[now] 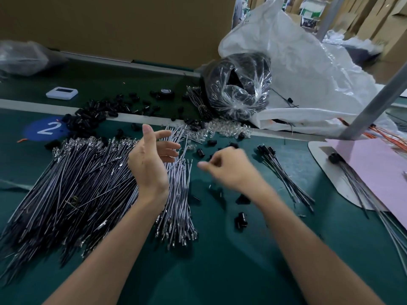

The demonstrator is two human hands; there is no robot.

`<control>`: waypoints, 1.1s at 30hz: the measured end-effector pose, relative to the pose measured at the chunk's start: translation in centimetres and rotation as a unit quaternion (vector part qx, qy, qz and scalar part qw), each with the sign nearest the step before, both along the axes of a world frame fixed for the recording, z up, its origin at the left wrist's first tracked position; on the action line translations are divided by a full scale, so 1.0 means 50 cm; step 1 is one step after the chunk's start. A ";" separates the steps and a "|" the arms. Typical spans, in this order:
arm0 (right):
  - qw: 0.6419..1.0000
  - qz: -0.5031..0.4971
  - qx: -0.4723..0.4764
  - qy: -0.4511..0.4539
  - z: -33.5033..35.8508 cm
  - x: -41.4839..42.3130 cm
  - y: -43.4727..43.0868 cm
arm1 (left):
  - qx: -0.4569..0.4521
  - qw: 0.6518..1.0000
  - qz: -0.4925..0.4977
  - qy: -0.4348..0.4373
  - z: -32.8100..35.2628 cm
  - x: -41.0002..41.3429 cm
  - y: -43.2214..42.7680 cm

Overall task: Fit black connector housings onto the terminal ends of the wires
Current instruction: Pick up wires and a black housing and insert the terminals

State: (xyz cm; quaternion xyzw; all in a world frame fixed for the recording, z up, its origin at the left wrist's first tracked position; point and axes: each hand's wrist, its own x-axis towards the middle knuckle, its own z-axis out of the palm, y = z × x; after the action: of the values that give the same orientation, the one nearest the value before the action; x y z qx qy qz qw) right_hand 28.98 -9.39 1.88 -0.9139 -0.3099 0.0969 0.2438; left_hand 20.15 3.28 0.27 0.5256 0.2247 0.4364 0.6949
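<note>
Left hand (152,159): raised above the wires, palm turned toward the other hand, fingers straight and slightly spread, holding nothing.
Right hand (229,170): blurred. The fingers are curled inward and the thumb sticks out toward the left hand. I cannot tell whether they pinch anything.
Grey wires (178,194): a bundle on the mat directly below and behind the left fingers. One set of metal terminals lies beyond the fingertips, the other near the left forearm.
Black wires (77,183): a large fanned pile on the back-of-hand side of the left hand, well away from the right fingers.
Loose black housings (200,153): scattered on the mat just beyond the right fingers, between the fingertips of both hands. A few more lie beside the right forearm.
Fitted wires (284,172): a small bunch on the outer side of the right fingers, with black housings on the far ends.
Housing heap (88,119): well beyond the left fingertips, beside a blue disc (47,128) marked 2.
Clear caps (220,128): a strip beyond both sets of fingertips.
Clear bag (240,86): full of black parts, farther beyond the right fingers.
Green mat (198,271): beneath both forearms.
Pink sheet (378,168): far to the outer side of the right fingers.
</note>
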 end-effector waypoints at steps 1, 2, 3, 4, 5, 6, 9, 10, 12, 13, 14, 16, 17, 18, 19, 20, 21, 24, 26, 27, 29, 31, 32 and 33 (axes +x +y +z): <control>0.999 0.007 -0.024 0.038 -0.006 -0.019 0.025 | 0.005 1.000 -0.002 0.004 0.000 0.001 -0.002; 0.997 0.008 -0.042 0.065 -0.012 -0.029 0.045 | 0.009 1.000 -0.003 0.008 -0.001 0.002 -0.003; 0.995 0.006 -0.048 0.085 -0.017 -0.034 0.060 | 0.011 1.000 -0.004 0.011 -0.001 0.002 -0.004; 0.994 0.000 -0.044 0.103 -0.018 -0.036 0.070 | 0.012 1.000 -0.006 0.013 -0.001 0.002 -0.005; 0.992 -0.009 -0.034 0.125 -0.019 -0.035 0.075 | 0.012 1.000 -0.007 0.014 -0.001 0.002 -0.004; 0.988 -0.019 -0.020 0.149 -0.020 -0.034 0.077 | 0.011 1.000 -0.007 0.015 0.000 0.002 -0.003; 0.981 -0.039 0.025 0.190 -0.020 -0.030 0.062 | 0.008 1.000 -0.005 0.021 -0.001 0.001 -0.002; 0.977 -0.043 0.053 0.202 -0.018 -0.031 0.053 | 0.009 1.000 -0.005 0.025 -0.002 0.001 -0.002; 0.960 -0.048 0.146 0.232 -0.011 -0.033 0.033 | 0.020 0.999 -0.009 0.042 -0.004 0.002 -0.002; 0.948 -0.045 0.205 0.240 -0.005 -0.033 0.022 | 0.028 0.998 -0.014 0.053 -0.005 0.002 -0.002; 0.931 -0.039 0.266 0.245 0.001 -0.033 0.010 | 0.034 0.997 -0.020 0.063 -0.005 0.002 -0.003; 0.886 -0.026 0.380 0.264 0.013 -0.027 -0.014 | 0.045 0.996 -0.026 0.076 -0.004 0.000 -0.005; 0.862 -0.022 0.425 0.277 0.015 -0.023 -0.026 | 0.051 0.995 -0.029 0.078 -0.001 -0.002 -0.006; 0.841 -0.024 0.459 0.287 0.015 -0.018 -0.038 | 0.059 0.994 -0.033 0.080 0.004 -0.003 -0.006; 0.826 -0.032 0.482 0.289 0.013 -0.014 -0.051 | 0.071 0.993 -0.039 0.088 0.011 -0.005 -0.004; 0.817 -0.044 0.498 0.287 0.009 -0.011 -0.059 | 0.091 0.989 -0.044 0.106 0.022 -0.008 0.007; 0.811 -0.059 0.507 0.284 0.004 -0.009 -0.065 | 0.112 0.983 -0.049 0.136 0.033 -0.013 0.023; 0.824 -0.085 0.497 0.258 -0.005 -0.008 -0.066 | 0.232 0.928 -0.026 0.291 0.073 -0.043 0.097; 0.851 -0.084 0.465 0.229 -0.011 -0.014 -0.061 | 0.321 0.847 -0.005 0.424 0.088 -0.079 0.132; 0.861 -0.077 0.453 0.217 -0.013 -0.018 -0.057 | 0.347 0.803 0.001 0.485 0.088 -0.096 0.141; 0.873 -0.065 0.438 0.206 -0.018 -0.027 -0.050 | 0.377 0.728 -0.003 0.574 0.076 -0.121 0.142; 0.878 -0.059 0.431 0.197 -0.022 -0.034 -0.044 | 0.380 0.708 -0.011 0.595 0.061 -0.134 0.139; 0.879 -0.060 0.431 0.194 -0.023 -0.035 -0.044 | 0.380 0.712 -0.014 0.591 0.057 -0.138 0.138; 0.879 -0.062 0.433 0.192 -0.024 -0.035 -0.045 | 0.382 0.716 -0.018 0.584 0.054 -0.140 0.138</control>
State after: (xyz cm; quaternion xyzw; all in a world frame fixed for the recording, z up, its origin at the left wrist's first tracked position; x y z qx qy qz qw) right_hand 27.23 -11.62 0.71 -0.6979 -0.2111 0.1119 0.6751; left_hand 13.13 10.20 2.98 0.9006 0.3908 0.0783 0.1736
